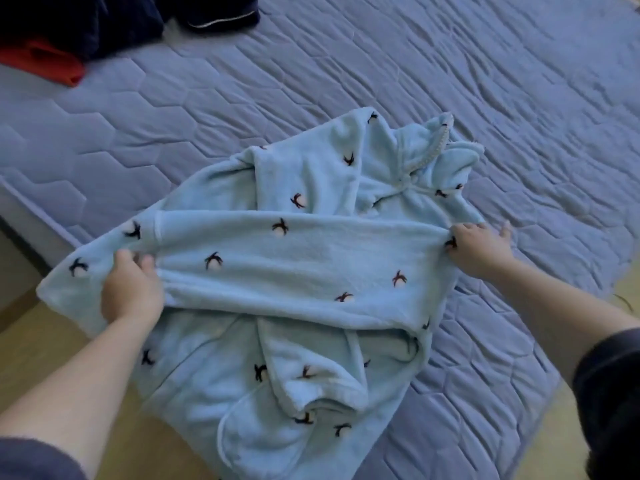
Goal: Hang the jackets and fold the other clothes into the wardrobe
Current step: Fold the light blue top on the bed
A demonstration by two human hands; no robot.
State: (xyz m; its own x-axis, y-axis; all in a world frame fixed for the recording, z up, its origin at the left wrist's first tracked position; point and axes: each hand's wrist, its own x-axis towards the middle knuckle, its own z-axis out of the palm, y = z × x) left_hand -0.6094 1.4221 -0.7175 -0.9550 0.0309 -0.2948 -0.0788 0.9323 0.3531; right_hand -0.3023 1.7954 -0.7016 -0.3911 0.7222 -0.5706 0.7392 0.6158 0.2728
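Note:
A light blue fleece garment (287,271) with small dark and white motifs lies on the corner of a quilted blue mattress (485,98), its lower part hanging over the near edge. One sleeve is stretched straight across the body from left to right. My left hand (130,292) grips the cuff end of that sleeve at the left. My right hand (479,247) pinches the fabric at the shoulder end on the right. The collar with a pale drawstring (434,147) points to the far side.
A dark navy garment (79,22) and a red one (45,62) lie piled at the far left of the mattress, with another dark piece (221,13) beside them. Wooden floor (41,341) shows below the bed edge at left and at right.

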